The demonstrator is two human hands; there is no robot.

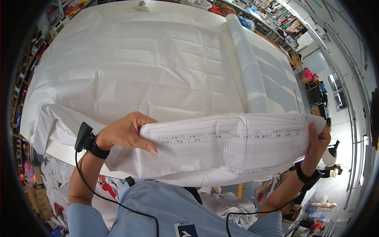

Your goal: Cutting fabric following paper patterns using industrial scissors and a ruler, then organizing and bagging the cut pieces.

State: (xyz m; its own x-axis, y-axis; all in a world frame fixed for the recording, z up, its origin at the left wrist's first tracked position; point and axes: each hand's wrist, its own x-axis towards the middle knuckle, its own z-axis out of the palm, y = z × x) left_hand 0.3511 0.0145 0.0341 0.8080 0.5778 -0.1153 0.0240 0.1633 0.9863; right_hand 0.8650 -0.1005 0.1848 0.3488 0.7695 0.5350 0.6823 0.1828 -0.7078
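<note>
On the left side there are shelves [24,85] filled with many coloured items, lower down cardboard boxes [38,193] and white scraps [59,173], at the far side a white container [203,5], on the right a bright pink bundle [308,73] and a window [336,91], and on the floor a yellow line [240,190].

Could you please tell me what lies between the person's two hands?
In the head view, a printed white sheet spans from the left hand to the right hand, with both hands holding it.

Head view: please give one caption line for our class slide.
Left hand and right hand hold a printed sheet at a white table bearing a pale blue roll.
</note>
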